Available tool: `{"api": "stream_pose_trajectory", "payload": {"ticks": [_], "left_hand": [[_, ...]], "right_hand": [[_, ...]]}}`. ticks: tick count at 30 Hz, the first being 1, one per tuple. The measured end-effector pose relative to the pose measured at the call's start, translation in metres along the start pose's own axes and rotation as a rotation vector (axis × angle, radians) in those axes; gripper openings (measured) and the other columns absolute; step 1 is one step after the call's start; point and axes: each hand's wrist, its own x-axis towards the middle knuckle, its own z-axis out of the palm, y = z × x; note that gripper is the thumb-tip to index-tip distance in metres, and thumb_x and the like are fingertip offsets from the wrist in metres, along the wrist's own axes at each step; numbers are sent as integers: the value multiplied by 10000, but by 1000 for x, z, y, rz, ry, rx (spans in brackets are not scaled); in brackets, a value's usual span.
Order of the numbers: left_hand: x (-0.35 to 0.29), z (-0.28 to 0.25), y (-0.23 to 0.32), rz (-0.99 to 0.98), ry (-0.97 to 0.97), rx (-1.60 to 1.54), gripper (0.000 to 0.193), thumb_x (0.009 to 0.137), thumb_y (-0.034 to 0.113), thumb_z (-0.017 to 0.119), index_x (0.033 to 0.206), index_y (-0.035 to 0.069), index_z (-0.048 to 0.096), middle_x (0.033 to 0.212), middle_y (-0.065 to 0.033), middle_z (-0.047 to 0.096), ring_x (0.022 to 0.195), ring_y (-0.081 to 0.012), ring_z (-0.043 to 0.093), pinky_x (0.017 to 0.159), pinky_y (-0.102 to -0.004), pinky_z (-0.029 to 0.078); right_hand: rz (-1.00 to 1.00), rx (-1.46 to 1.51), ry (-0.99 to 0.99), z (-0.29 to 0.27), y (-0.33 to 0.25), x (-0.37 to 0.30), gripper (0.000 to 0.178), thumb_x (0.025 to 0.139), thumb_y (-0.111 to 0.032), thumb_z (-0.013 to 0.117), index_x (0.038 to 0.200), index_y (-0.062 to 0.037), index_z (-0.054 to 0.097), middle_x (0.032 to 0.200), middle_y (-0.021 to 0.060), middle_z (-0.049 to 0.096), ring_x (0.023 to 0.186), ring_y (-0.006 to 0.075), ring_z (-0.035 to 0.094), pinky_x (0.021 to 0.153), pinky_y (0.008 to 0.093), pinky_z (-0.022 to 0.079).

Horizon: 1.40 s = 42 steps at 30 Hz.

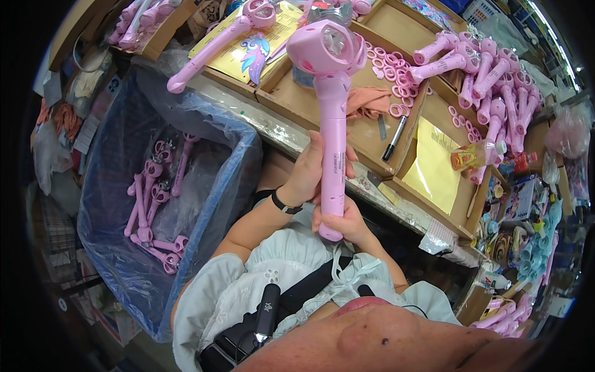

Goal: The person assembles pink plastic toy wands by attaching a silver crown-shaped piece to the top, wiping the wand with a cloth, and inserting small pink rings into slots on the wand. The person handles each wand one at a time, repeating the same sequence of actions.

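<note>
A: Hands?
B: Two, one wand (333, 108) between them. Left hand (307, 170) is mid-handle, fingers wrapped round it. Right hand (348, 222) grips the bottom end, fingers curled on.
A: Where's the wand?
B: In front of the chest, near upright in my view, head away from the body. It crosses the table (406, 214) edge; head shows over the middle tray (365, 141). Height above it: can't tell.
A: Other wands?
B: Second wand (217, 54), one, top left, lying on a yellow sheet (282, 28), tip past the tray edge. Bin (118, 273): at least six, tangled. Heap (496, 84) at right: over ten, overlapped, no exact count.
A: Small stuff?
B: Pink rings (396, 110), two clusters, over twenty total. One marker (394, 141), one cloth (370, 102), one metal strip (382, 130). Right tray: another yellow sheet (431, 164), one bottle (472, 156) by the heap.
A: Edges, room?
B: Bin rim sits near the left forearm. Bare tray floor between wand and marker. Rings and heap crowd the far right; gap between bin and wand is clear.
</note>
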Motion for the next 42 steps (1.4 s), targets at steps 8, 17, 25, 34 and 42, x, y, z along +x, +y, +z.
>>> {"api": "stream_pose_trajectory", "payload": {"ticks": [8,17,25,34,42], "left_hand": [[2,7,7,114,185,18,374,961,342,475,1122,9,426,975,-124,589,722,-177,629,679,-315,533],[2,-12,11,140,176,-26,345,892,197,548,1165,33,414,933,-116,593,748,-181,627,684,-324,545],[22,-26,38,405,2,-144,899,741,736,508,1291,28,442,1139,-102,586,999,-235,604,900,-368,474],[6,-12,13,149,74,-61,568,792,16,564,1314,49,341,1258,-184,500,924,-247,616,878,-448,502],[13,-27,19,234,-34,-245,549,888,265,593,1314,67,309,1169,-144,535,844,-184,605,801,-358,520]], "right_hand": [[-19,-242,209,-2,12,3,399,808,-133,680,1123,-4,471,875,78,612,775,155,622,704,296,505],[-26,-779,323,-16,40,-7,446,733,-234,735,1072,-33,525,875,107,650,784,193,643,724,321,500],[-31,-738,235,-24,41,-17,415,727,-190,737,1053,-35,534,862,88,666,784,170,653,734,303,507],[-27,-787,306,-26,42,-21,454,718,-197,745,1086,-35,535,870,85,668,787,178,654,734,304,507],[55,-586,225,-22,37,-21,463,712,-182,748,1091,-29,531,859,58,646,772,153,629,727,293,495]]}}
